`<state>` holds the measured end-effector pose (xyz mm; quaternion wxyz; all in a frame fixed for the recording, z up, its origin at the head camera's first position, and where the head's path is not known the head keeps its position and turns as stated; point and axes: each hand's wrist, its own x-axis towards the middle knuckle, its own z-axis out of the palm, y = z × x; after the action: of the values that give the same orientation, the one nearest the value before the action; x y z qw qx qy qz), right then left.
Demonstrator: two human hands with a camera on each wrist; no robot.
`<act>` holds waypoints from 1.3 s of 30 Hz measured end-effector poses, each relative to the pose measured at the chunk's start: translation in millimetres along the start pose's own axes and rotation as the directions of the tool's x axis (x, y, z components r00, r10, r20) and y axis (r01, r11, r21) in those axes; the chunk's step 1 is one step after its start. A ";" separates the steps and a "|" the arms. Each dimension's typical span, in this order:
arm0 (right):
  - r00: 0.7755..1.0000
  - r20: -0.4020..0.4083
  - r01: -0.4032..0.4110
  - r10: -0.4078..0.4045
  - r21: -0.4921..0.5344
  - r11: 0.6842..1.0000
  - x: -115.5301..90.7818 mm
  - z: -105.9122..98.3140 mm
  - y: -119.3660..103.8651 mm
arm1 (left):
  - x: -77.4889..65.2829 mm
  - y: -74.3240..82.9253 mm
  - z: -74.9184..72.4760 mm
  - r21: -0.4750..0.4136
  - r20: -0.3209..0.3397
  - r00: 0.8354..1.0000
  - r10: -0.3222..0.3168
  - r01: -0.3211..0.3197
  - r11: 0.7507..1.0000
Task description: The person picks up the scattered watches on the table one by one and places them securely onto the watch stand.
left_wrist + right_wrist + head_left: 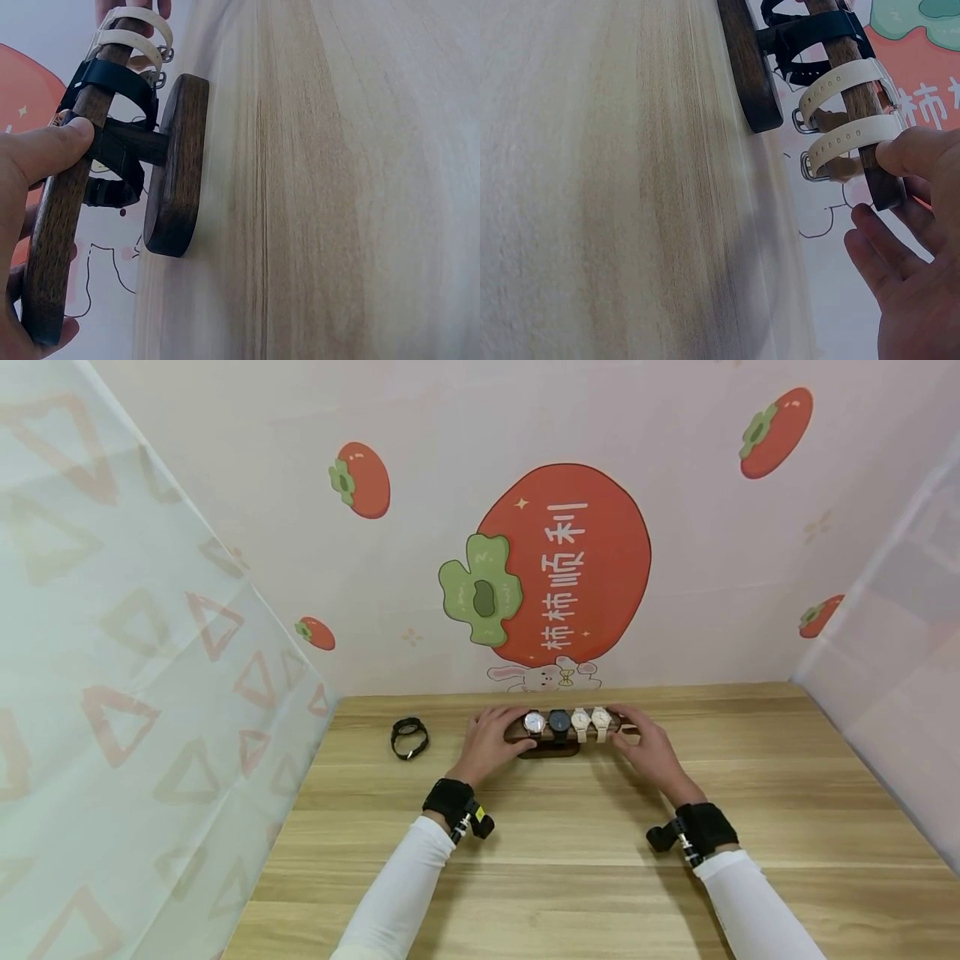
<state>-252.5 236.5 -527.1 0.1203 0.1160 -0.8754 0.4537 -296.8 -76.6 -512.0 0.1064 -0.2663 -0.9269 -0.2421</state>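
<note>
A dark wooden watch stand (551,751) stands near the back of the table, with its bar raised on a base. On the bar sit a silver-cased watch (534,723) with a dark strap, a black watch (559,721) and two cream watches (581,721). My left hand (489,747) grips the bar's left end, thumb on its front beside the dark strap and fingers behind. At the other end, my right hand (654,758) pinches the bar, its thumb at the edge of the outer cream strap (855,137). The right hand's lower fingers hang apart from the bar.
A black watch (409,738) with its strap in a loop lies on the wooden table (570,893), left of my left hand. Directly behind the stand rises a wall (420,585) printed with red persimmons. Pale panels (150,693) flank the table on both sides.
</note>
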 end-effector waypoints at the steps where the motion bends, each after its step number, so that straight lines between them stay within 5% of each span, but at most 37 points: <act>1: 1.000 0.001 0.004 -0.004 0.000 1.000 -0.1 -0.2 -0.3 | -0.2 -0.5 -0.1 -0.007 0.006 1.000 -0.003 0.003 1.000; 11: 1.000 0.014 0.015 -0.014 -0.042 0.999 -1.2 -2.6 -1.6 | -6.7 -8.6 -9.2 -0.160 0.038 0.999 -0.038 0.044 0.986; 17: 0.999 0.016 0.045 -0.044 -0.070 0.997 -2.8 -7.9 -7.4 | -15.8 -18.3 -20.5 -0.238 -0.044 0.998 -0.037 0.026 0.971; 22: 0.992 -0.095 0.078 -0.086 -0.088 0.993 -10.7 -7.9 -15.9 | -25.7 -27.3 -24.4 -0.201 -0.166 0.986 -0.008 -0.026 0.979; 26: 0.971 -0.178 0.145 -0.162 -0.106 0.984 -21.6 -3.9 -24.5 | -37.8 -32.7 -27.6 -0.158 -0.274 0.961 0.018 -0.064 0.985; 30: 0.959 -0.188 0.197 -0.213 -0.104 0.975 -33.4 1.9 -30.8 | -49.6 -44.9 -34.5 -0.087 -0.358 0.934 -0.008 -0.024 0.996; 39: 0.992 -0.023 0.125 -0.125 -0.018 0.992 -52.4 19.9 -35.5 | -75.3 -89.0 -49.4 -0.017 -0.545 0.830 -0.116 0.127 0.992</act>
<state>-194.0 205.2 -527.5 0.1600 0.1642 -0.8685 0.4395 -279.1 -200.8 -529.0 0.3525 -0.1259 -0.8757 -0.3050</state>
